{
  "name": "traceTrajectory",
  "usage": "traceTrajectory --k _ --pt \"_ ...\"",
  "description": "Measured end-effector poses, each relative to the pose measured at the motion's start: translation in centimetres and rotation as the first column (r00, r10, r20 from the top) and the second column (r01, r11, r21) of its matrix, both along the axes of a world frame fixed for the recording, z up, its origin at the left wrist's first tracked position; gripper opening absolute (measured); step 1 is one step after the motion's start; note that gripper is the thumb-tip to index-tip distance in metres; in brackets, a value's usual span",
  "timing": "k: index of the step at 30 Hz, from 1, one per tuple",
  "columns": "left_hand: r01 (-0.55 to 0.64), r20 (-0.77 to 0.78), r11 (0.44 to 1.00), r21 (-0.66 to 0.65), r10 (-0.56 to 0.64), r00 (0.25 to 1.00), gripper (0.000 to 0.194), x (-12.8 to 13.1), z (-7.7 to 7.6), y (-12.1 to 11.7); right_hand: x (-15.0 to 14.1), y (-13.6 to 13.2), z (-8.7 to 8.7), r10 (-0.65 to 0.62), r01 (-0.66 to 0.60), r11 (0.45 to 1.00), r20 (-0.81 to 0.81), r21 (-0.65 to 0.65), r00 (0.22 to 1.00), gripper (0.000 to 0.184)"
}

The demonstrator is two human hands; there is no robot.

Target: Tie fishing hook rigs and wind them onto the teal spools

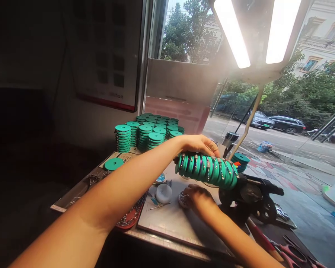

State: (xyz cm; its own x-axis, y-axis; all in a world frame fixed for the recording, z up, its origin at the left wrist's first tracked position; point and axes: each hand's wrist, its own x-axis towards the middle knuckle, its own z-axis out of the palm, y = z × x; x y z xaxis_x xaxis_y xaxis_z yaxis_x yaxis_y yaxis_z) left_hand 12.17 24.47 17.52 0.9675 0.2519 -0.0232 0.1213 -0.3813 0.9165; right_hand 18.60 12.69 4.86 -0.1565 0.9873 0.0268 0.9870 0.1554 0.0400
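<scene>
A row of green spools, wound with beaded dark strands and small metal clasps, lies sideways on a black holder with a gear-like wheel. Over its top edge my left hand is bent, fingers curled down onto the spools, the tips partly hidden behind them. Below, my right hand reaches into a small round dish of tiny silvery pieces. Its fingers are drawn together, and whatever they hold is too small or hidden to name. A white round pad and a thin metal tool lie beside the dish.
Stacked green spools crowd the back left, with a single spool nearer. A red tray of metal bits sits at the left front. Scissors lie at the right. A bright lamp hangs above, before the window.
</scene>
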Motion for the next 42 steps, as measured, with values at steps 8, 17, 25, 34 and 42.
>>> traceTrajectory --k 8,17,25,34,42 --pt "0.008 0.006 1.0 -0.004 -0.008 1.0 0.012 0.1 -0.2 0.2 -0.1 0.5 -0.6 0.007 -0.007 1.0 -0.031 0.006 1.0 0.015" --pt "0.009 0.004 1.0 -0.02 -0.009 1.0 0.011 0.0 -0.1 0.1 0.0 -0.1 0.0 -0.012 0.021 0.998 -0.13 0.067 0.991 0.018" --pt "0.0 0.006 0.999 -0.037 0.001 1.0 0.012 0.0 -0.2 0.1 2.5 -6.0 7.2 0.252 0.002 0.932 -0.652 0.363 0.715 0.018" --pt "0.004 0.008 0.999 -0.042 -0.004 1.0 0.012 -0.3 0.2 -0.2 4.5 -4.1 10.6 0.1 0.264 0.928 -0.859 0.263 0.502 0.029" --pt "-0.007 0.004 0.999 -0.045 0.007 1.0 0.012 -0.2 0.0 -0.2 4.2 -3.8 10.6 0.059 0.246 0.939 -0.818 0.24 0.572 0.029"
